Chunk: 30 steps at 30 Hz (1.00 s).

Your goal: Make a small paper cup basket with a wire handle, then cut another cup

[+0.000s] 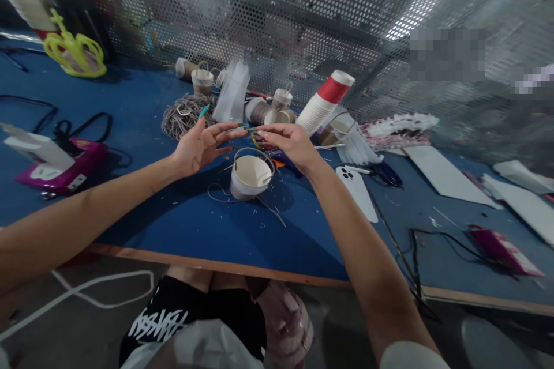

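- A paper cup [251, 176] with a wire handle arched over its mouth stands upright on the blue surface [182, 225], just below and between both hands.
- The left hand [201, 147] hovers above it, fingers spread and released, holding nothing visible.
- The right hand [289, 144] has its fingers drawn together near a thin green strand [246, 130]; I cannot tell whether they grip it.
- Wire offcuts lie around the cup, seemingly left from trimming.
- Beyond lie a wire coil [184, 115], a stack of red-and-white cups [325, 102] and a white phone [358, 190].
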### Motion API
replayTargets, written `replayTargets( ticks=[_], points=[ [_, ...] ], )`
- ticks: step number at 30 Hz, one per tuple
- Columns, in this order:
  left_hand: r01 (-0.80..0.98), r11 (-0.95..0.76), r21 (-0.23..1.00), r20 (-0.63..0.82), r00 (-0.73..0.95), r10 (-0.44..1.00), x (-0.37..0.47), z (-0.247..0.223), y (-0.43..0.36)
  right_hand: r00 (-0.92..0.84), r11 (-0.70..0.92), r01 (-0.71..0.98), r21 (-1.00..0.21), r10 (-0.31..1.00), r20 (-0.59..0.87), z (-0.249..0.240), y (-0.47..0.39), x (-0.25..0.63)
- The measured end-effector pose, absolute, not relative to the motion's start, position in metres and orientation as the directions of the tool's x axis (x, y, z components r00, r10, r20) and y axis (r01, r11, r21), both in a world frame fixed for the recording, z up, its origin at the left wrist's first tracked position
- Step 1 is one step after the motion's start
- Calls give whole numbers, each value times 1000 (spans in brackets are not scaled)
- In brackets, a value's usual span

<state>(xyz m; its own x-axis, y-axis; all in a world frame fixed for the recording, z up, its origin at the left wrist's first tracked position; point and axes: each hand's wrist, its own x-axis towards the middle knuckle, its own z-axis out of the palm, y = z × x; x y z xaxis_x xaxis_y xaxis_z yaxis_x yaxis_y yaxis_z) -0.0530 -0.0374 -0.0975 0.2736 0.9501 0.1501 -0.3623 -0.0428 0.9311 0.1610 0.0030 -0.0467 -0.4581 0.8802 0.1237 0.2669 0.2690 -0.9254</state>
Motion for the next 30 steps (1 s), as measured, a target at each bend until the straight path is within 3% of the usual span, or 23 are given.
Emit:
replayTargets(
  ticks=[14, 19, 23, 30],
  points=[
    [-321, -102, 941, 213, 332, 919, -55, -98, -38, -584, 232, 223, -947, 809, 61, -42, 15, 165],
    [-280, -166, 945, 265, 367, 892, -54, -97, -42, -567, 306, 275, -911, 817, 103, -47, 13, 166],
    [-298, -226, 927, 339, 412, 846, -54, -101, -41, -547, 421, 380, -824, 820, 167, -47, 10, 165],
    [-272, -218, 937, 324, 447, 834, -56, -104, -40, -589, 616, 590, -522, 770, 243, -40, -1, 161]
  ],
)
